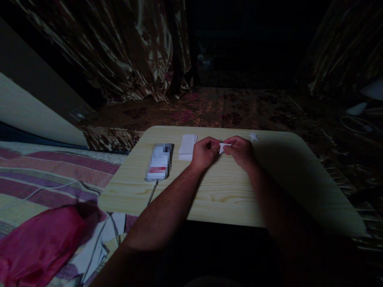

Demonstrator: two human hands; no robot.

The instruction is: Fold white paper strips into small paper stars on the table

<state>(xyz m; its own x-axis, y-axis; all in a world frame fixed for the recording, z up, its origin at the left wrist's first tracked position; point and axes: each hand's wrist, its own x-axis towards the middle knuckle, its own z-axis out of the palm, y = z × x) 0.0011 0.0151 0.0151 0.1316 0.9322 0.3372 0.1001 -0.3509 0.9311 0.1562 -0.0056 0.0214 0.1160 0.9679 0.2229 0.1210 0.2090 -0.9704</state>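
Note:
Both my hands meet over the far middle of a pale wooden table (227,191). My left hand (204,153) and my right hand (241,151) are closed, pinching between them a small white piece of paper (223,147) just above the tabletop. A small stack of white paper sheets (187,146) lies just left of my left hand. A tiny white folded paper shape (253,137) rests near the table's far edge, right of my right hand.
A phone (159,162) lies on the table's left part with a cable (152,193) running off the near edge. Striped bedding (44,175) and a pink cloth (42,243) lie to the left. Patterned curtains (128,48) and carpet (227,107) lie beyond.

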